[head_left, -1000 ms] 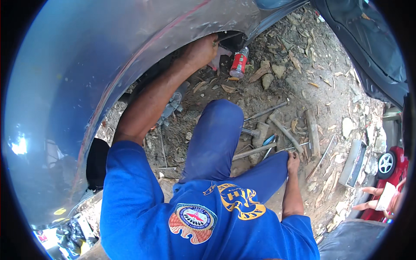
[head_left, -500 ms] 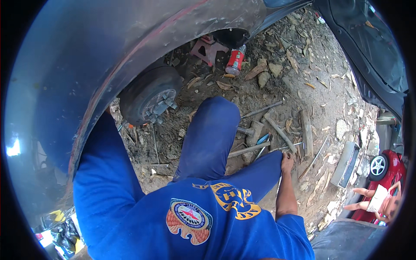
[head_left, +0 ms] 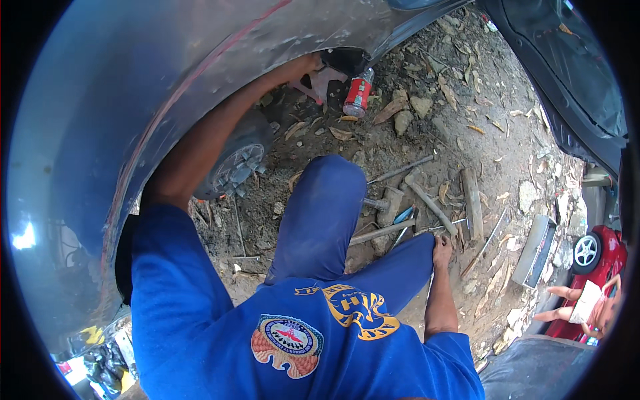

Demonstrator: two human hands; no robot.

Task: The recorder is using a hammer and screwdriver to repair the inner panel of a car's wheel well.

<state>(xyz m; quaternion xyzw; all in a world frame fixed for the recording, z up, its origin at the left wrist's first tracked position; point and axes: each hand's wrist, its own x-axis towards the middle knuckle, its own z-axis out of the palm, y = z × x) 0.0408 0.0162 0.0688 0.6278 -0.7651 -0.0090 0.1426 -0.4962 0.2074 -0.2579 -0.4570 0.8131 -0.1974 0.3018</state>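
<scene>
My left arm reaches forward over the brake drum [head_left: 237, 163], whose wheel studs face right. My left hand [head_left: 308, 65] is at the lower rim of the grey car fender [head_left: 220, 40], just above a faded red jack stand [head_left: 327, 83]; its fingers are mostly hidden. Beside my right knee, my right hand [head_left: 442, 252] is lowered with its fingers curled. A thin pale edge shows below that hand, but what it holds I cannot make out. A hammer [head_left: 388, 205] and a bent metal bar [head_left: 430, 202] lie on the dirt nearby.
A red-labelled plastic bottle [head_left: 358, 93] stands near the jack stand. Rods, a wooden piece [head_left: 472, 203] and a grey metal tray [head_left: 535, 250] lie to the right. Dry leaves and stones cover the ground. A red toy car [head_left: 603, 257] and a doll-like figure [head_left: 587, 303] are at far right.
My left arm has come out from behind the fender and stretched forward past the brake drum to the fender's rim. My right hand stays beside the knee.
</scene>
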